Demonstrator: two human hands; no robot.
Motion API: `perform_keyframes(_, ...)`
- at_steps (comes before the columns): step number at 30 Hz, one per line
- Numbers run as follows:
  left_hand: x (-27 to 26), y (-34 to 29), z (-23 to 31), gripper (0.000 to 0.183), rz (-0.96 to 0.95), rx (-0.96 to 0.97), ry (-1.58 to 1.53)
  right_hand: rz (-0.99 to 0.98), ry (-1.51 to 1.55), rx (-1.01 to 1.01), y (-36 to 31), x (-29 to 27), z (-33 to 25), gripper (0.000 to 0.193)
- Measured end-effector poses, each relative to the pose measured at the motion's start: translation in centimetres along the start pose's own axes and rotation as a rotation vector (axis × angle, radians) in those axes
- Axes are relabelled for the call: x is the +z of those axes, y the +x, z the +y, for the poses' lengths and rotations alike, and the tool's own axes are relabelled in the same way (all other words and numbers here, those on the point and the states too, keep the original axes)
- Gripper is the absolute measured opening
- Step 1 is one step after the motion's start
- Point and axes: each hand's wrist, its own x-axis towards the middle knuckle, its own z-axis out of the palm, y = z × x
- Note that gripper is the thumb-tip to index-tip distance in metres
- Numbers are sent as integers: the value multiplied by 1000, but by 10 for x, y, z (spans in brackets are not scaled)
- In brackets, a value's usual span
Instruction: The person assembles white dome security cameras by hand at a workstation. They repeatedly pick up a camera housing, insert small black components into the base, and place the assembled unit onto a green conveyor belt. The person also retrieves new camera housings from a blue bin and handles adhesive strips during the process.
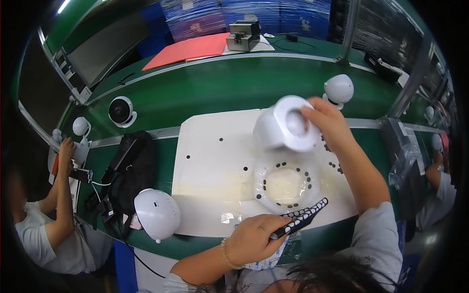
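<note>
The right hand (326,122) is pinching one white device (281,127) by its round base; the device, blurred, is hanging just left of the hand, above one pale ring (259,180) bearing about a dozen black dots (258,196). The left hand (254,241) is pinching overlapping dotted black strips (307,218), their count unclear. Three loose dots (245,169) are lying left of the ring; others by the right forearm (364,168) are proving hard to count. One co-worker (63,239) at left is being cut off
</note>
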Motion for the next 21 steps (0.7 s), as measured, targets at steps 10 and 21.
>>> perform_keyframes(10,1,3,10,13,123,-144,-76,0,-201,-54,-97,0,16,34)
perform_keyframes(21,8,4,5,16,195,-41,-60,-243,-566,-737,-126,25,-1,17)
